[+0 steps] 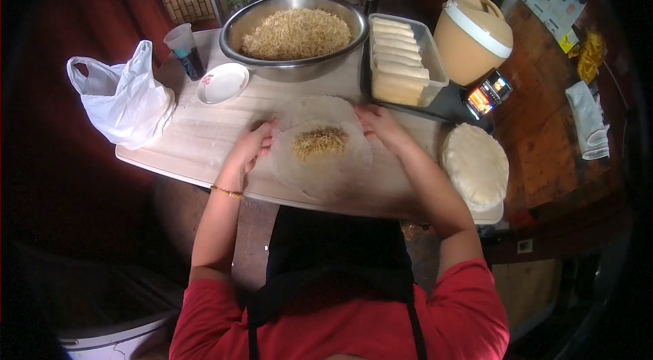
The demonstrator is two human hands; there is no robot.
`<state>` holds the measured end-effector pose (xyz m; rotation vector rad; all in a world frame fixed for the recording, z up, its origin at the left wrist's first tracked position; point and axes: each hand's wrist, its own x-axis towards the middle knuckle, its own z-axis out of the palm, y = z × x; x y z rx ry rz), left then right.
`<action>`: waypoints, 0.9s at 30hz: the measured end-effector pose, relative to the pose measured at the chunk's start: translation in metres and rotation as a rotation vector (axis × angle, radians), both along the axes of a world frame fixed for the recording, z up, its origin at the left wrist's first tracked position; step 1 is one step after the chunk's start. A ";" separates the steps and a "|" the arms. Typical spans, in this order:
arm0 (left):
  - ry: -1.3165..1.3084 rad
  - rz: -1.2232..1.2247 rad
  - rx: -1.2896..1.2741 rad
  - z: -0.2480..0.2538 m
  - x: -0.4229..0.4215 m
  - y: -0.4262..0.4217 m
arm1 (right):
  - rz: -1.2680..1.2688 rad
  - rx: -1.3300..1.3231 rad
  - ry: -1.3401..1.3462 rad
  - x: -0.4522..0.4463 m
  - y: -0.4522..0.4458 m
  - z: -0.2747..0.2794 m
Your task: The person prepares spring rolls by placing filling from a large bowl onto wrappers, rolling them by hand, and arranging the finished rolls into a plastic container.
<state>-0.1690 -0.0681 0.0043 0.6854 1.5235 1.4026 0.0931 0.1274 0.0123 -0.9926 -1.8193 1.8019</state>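
Observation:
On the table in front of me lies a thin, pale spring roll wrapper (313,176), with a small heap of bean sprout filling (321,143) across its middle. My left hand (254,145) is at the wrapper's left edge, its fingers closed on the rim. At the upper right edge, my right hand (379,125) pinches the sheet between thumb and fingers. Part of the fingertips is hard to make out against the pale sheet. A stack of round wrappers (476,164) sits beyond my right forearm.
A steel bowl (235,54) heaped with sprouts stands at the back, beside a plastic container (435,64) of finished rolls. A beige jug (469,40) and a phone (487,95) are on the right. Leftward are a small dish (223,83), a cup (183,50) and a plastic bag (126,101).

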 end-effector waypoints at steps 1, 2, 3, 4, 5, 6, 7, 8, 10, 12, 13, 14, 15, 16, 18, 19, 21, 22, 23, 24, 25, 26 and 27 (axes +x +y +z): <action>0.000 -0.002 -0.001 0.010 0.006 -0.008 | -0.002 -0.001 0.000 0.004 -0.008 0.010; 0.015 -0.052 -0.048 0.022 0.012 -0.017 | 0.003 -0.079 -0.024 0.010 -0.017 0.021; 0.032 -0.099 -0.096 0.029 0.017 -0.022 | 0.011 -0.158 -0.048 0.013 -0.022 0.026; 0.031 -0.097 -0.099 0.030 0.019 -0.022 | 0.014 -0.161 -0.048 0.013 -0.020 0.021; 0.039 -0.101 -0.093 0.031 0.021 -0.021 | 0.038 -0.169 -0.019 0.013 -0.016 0.014; 0.046 -0.107 -0.085 0.031 0.024 -0.021 | 0.062 -0.177 0.011 0.012 -0.017 0.013; 0.046 -0.105 -0.085 0.029 0.026 -0.018 | 0.064 -0.177 0.010 0.010 -0.019 0.013; 0.029 -0.115 -0.064 0.026 0.028 -0.014 | 0.117 -0.154 0.032 0.007 -0.023 0.013; 0.014 -0.127 -0.039 0.022 0.029 -0.007 | 0.169 -0.126 0.057 0.003 -0.027 0.013; 0.154 -0.337 0.030 0.017 0.030 -0.003 | 0.324 0.176 -0.089 0.000 -0.029 0.012; 0.156 -0.337 0.031 0.012 0.030 -0.001 | 0.324 0.178 -0.088 0.000 -0.033 0.013; 0.392 -0.388 0.121 0.005 0.031 0.001 | 0.342 0.502 -0.096 0.003 -0.039 0.015; 0.629 -0.436 0.210 0.010 0.036 0.000 | 0.355 0.826 -0.104 0.004 -0.043 0.017; 0.628 -0.436 0.209 0.016 0.039 -0.002 | 0.356 0.824 -0.104 0.004 -0.042 0.015; 1.000 -0.470 0.246 0.029 0.046 -0.009 | 0.373 1.108 0.050 0.004 -0.040 0.010; 0.999 -0.470 0.245 0.025 0.047 -0.008 | 0.373 1.107 0.050 0.005 -0.040 0.008; 1.270 -0.406 0.516 0.013 0.048 -0.005 | 0.454 1.039 0.030 0.006 -0.039 0.006; 1.270 -0.403 0.514 0.010 0.047 -0.004 | 0.457 1.039 0.032 0.006 -0.037 0.005; 1.310 -0.402 0.566 0.007 0.046 -0.002 | 0.500 1.040 0.020 0.007 -0.035 0.004; 1.348 -0.401 0.619 0.011 0.048 -0.002 | 0.543 1.040 0.008 0.007 -0.034 0.004; 1.348 -0.400 0.619 0.016 0.049 -0.003 | 0.543 1.041 0.007 0.008 -0.034 0.004; 1.247 -0.469 0.445 0.021 0.050 -0.006 | 0.556 1.047 -0.012 0.009 -0.034 0.004; 1.141 -0.533 0.273 0.027 0.051 -0.008 | 0.569 1.054 -0.031 0.009 -0.033 0.003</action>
